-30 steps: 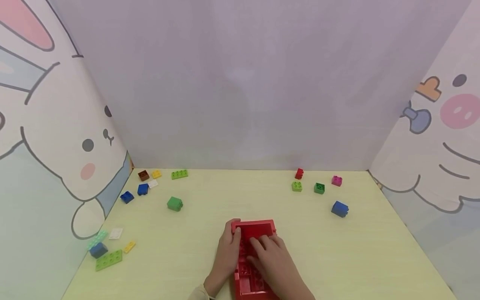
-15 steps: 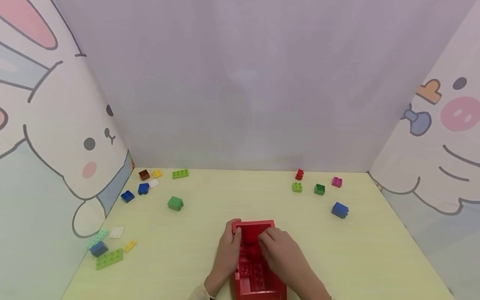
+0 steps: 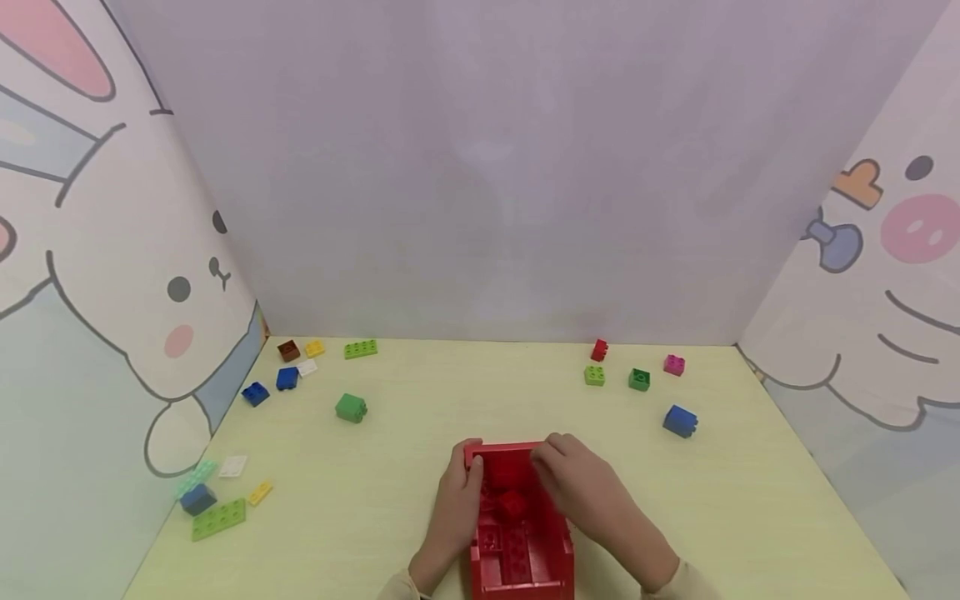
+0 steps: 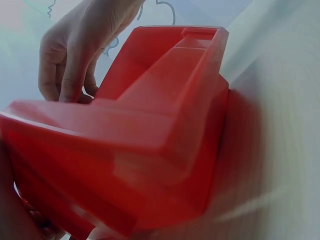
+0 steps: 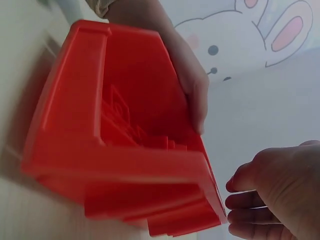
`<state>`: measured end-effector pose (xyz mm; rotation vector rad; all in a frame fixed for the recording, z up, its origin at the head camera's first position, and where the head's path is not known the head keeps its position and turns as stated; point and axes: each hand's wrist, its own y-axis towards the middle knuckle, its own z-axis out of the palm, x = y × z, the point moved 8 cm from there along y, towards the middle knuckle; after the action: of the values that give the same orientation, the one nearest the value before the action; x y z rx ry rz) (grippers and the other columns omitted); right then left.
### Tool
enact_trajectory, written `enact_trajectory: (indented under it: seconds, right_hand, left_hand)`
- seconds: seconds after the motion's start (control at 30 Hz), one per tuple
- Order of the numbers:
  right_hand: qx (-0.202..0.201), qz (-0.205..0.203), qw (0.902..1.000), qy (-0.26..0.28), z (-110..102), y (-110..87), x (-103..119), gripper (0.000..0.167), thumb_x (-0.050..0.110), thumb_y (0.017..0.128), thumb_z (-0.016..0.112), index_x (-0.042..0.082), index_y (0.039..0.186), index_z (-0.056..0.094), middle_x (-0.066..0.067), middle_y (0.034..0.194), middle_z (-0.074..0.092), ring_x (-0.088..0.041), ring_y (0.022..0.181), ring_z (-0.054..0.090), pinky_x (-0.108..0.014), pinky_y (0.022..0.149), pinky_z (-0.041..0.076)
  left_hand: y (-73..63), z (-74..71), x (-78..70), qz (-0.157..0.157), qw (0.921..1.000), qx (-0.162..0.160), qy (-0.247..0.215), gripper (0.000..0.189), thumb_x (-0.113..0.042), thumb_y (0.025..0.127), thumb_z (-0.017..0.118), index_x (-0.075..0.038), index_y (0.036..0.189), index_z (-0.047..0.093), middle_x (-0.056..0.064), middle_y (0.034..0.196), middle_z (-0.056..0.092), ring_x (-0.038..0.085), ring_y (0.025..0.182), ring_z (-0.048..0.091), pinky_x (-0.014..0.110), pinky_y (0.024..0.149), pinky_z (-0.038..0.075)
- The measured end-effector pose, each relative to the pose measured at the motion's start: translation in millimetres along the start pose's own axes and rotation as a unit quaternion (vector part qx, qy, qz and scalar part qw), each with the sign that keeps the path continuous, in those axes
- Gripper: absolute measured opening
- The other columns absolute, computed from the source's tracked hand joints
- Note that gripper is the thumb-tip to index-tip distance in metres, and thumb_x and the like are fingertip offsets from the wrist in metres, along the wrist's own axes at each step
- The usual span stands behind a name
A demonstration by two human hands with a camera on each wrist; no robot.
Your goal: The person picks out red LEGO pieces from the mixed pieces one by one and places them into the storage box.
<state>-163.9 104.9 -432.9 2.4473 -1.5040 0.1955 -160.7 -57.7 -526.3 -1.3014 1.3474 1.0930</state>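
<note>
A red plastic bin point(image 3: 522, 593) stands at the table's front middle, with several red toy bricks point(image 3: 513, 505) inside. My left hand point(image 3: 456, 502) holds the bin's left wall near its far corner, thumb over the rim. Above the bin's far right corner is my right hand point(image 3: 581, 487), its fingers loosely bent. In the right wrist view, the right hand point(image 5: 280, 192) is beside the bin rim with no thing visible in its fingers. The left wrist view shows those fingers point(image 4: 70, 75) hanging behind the red wall; their tips are partly hidden.
Loose bricks lie on the left, including a green brick point(image 3: 350, 407), a lime plate point(image 3: 218, 519) and a blue brick point(image 3: 198, 499). At right are another blue brick point(image 3: 680, 421), a dark green brick point(image 3: 639, 379) and a magenta brick point(image 3: 674, 365). A curtain wall point(image 3: 480, 208) closes the back.
My right hand has come up out of the bin and moved right to its far right corner, uncovering the red bricks inside. The left hand keeps its hold on the bin.
</note>
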Motion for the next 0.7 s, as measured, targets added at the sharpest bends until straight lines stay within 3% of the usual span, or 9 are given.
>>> enact_trajectory:
  seconds: [0.2, 0.43, 0.7]
  right_hand:
    - [-0.017, -0.014, 0.9997, -0.012, -7, 6.7, -17, 0.023, 0.014, 0.091, 0.081, 0.019, 0.111, 0.074, 0.005, 0.104, 0.072, -0.009, 0.095, 0.067, -0.028, 0.084, 0.064]
    - [-0.051, -0.029, 0.9982, -0.013, -19, 18.4, -40, 0.025, 0.009, 0.091, 0.08, 0.012, 0.114, 0.073, -0.004, 0.108, 0.074, -0.018, 0.097, 0.071, -0.035, 0.083, 0.065]
    - [-0.039, -0.012, 0.9991, -0.013, -24, 32.9, -70, 0.025, 0.01, 0.094, 0.077, 0.01, 0.118, 0.071, -0.008, 0.112, 0.073, -0.023, 0.101, 0.071, -0.038, 0.084, 0.065]
  left_hand:
    - [-0.6, -0.5, -3.0, 0.008, 0.9999, -0.004, 0.007, 0.046, -0.033, 0.114, 0.037, -0.005, 0.151, 0.042, 0.012, 0.142, 0.061, 0.031, 0.14, 0.056, 0.058, 0.118, 0.044]
    - [-2.1, 0.3, -3.0, -0.002, 1.0, -0.003, 0.007, 0.046, -0.033, 0.114, 0.037, -0.007, 0.152, 0.041, 0.011, 0.142, 0.062, 0.03, 0.138, 0.057, 0.058, 0.117, 0.046]
    - [-1.6, 0.3, -1.8, -0.004, 1.0, -0.004, 0.008, 0.047, -0.035, 0.114, 0.037, -0.008, 0.152, 0.041, 0.01, 0.141, 0.062, 0.029, 0.137, 0.058, 0.058, 0.116, 0.046]
